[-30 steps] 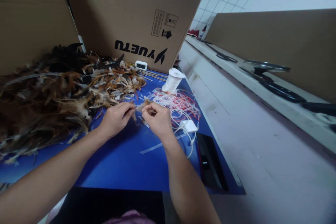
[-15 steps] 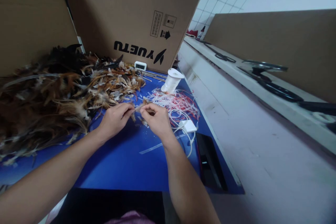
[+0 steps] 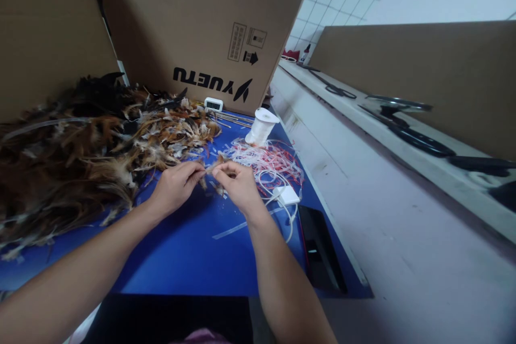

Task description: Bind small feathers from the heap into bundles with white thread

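Observation:
Over the blue tabletop (image 3: 189, 258), my left hand (image 3: 175, 185) and my right hand (image 3: 237, 185) meet with fingertips pinched close together. Between them is a small brown and pale feather (image 3: 209, 170), its ends partly hidden by the fingers. Both hands appear closed on it. Just beyond and below the fingertips lie small feather bits (image 3: 219, 188) and clear scraps. A large heap of brown, black and cream feathers (image 3: 100, 156) spreads to the left of my left hand. Right of my right hand is a tangle of red and white strands (image 3: 278, 161).
A white spool (image 3: 262, 124) stands behind the strands. Near it are a white adapter with cable (image 3: 287, 195), a black phone-like slab (image 3: 322, 250) and a small digital display (image 3: 213, 104). Cardboard (image 3: 193, 21) walls the back. A ledge (image 3: 363, 102) at right holds scissors (image 3: 338, 90).
The hands have stayed pinched on the feather, with the fingertips drawn slightly closer together. The whole view has shifted a little.

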A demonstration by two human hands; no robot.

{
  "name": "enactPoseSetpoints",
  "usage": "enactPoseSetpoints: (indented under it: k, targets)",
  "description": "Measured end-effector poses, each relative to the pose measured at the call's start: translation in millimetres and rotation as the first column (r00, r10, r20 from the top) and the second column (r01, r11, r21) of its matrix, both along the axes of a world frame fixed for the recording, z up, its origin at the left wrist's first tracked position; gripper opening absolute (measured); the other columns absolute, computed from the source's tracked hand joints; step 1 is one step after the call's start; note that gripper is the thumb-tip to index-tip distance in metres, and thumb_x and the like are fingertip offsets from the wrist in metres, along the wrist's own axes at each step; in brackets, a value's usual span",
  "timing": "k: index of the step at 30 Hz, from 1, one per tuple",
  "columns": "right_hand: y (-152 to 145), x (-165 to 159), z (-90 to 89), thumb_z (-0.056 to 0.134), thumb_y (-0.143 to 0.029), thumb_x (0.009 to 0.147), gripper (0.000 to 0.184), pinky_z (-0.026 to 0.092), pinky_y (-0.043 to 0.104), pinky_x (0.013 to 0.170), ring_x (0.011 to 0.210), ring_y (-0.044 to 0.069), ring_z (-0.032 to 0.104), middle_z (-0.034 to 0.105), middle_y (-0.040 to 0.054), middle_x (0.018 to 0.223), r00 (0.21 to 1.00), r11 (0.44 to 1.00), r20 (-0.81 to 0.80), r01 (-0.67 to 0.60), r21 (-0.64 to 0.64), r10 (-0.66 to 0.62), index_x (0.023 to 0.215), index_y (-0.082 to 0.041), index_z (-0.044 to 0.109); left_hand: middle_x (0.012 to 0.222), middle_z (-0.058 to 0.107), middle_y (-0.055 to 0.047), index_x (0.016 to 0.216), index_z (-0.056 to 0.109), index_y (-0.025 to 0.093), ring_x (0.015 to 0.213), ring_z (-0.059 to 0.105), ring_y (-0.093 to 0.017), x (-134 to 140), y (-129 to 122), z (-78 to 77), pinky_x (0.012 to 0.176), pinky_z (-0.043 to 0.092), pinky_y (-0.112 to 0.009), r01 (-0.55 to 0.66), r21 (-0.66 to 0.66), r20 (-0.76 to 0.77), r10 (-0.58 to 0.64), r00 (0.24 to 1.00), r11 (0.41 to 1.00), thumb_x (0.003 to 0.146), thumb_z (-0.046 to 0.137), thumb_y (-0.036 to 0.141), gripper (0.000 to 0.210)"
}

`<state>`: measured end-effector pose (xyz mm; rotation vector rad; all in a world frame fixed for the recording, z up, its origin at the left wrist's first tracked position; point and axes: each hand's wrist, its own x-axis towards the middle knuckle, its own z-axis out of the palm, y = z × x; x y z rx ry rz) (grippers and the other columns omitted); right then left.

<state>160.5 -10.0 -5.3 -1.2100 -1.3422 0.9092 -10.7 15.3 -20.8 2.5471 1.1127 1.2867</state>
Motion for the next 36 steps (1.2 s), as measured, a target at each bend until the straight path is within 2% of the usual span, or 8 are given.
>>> enactPoseSetpoints:
  k: [9, 19, 30, 36]
  targets:
    - [-0.6, -5.4, 2.2, 0.067, -0.031, 0.067, 0.014, 0.038, 0.022, 0.048, 0.046, 0.01, 0.047, 0.056, -0.0049, 0.051, 0.991, 0.997, -0.136, -0.011, -0.074, 0.001, 0.067, -0.017, 0.066, 0.073, 0.07, -0.002, 0.084, 0.064, 0.019, 0.065, 0.065, -0.015, 0.7, -0.6, 1.4, 0.065, 0.049, -0.024, -0.006, -0.007, 0.001, 0.006, 1.0, 1.0, 0.091, 0.051, 0.026, 0.017]
    - [2.1, -3.2, -2.7, 0.064, -0.032, 0.069, 0.015, 0.032, 0.021, 0.047, 0.045, 0.008, 0.04, 0.049, -0.007, 0.05, 0.997, 0.998, -0.065, 0.024, -0.062, -0.028, 0.064, -0.018, 0.061, 0.073, 0.07, -0.002, 0.084, 0.065, 0.02, 0.067, 0.066, -0.016, 0.0, -0.4, 0.4, 0.069, 0.051, -0.025, -0.022, -0.032, 0.018, 0.023, 1.0, 0.999, 0.09, 0.052, 0.028, 0.017]
    - [1.7, -4.6, -3.7, 0.064, -0.031, 0.07, 0.014, 0.037, 0.022, 0.049, 0.046, 0.009, 0.045, 0.054, -0.0061, 0.052, 0.998, 0.998, -0.058, 0.027, -0.059, -0.03, 0.065, -0.018, 0.062, 0.079, 0.072, -0.004, 0.086, 0.066, 0.019, 0.073, 0.068, -0.017, -0.1, 0.3, -1.9, 0.072, 0.052, -0.026, 0.002, -0.008, 0.034, -0.002, 0.999, 1.0, 0.09, 0.053, 0.027, 0.016]
    - [-4.5, -4.5, 4.4, 0.065, -0.03, 0.072, 0.012, 0.045, 0.024, 0.06, 0.059, 0.013, 0.059, 0.066, -0.0022, 0.065, 0.999, 1.0, 0.03, 0.013, 0.013, -0.014, 0.074, -0.018, 0.067, 0.076, 0.072, -0.003, 0.085, 0.066, 0.019, 0.07, 0.066, -0.016, 0.5, -2.3, 3.6, 0.07, 0.051, -0.025, -0.009, -0.035, 0.064, 0.011, 0.998, 0.999, 0.087, 0.055, 0.025, 0.013]
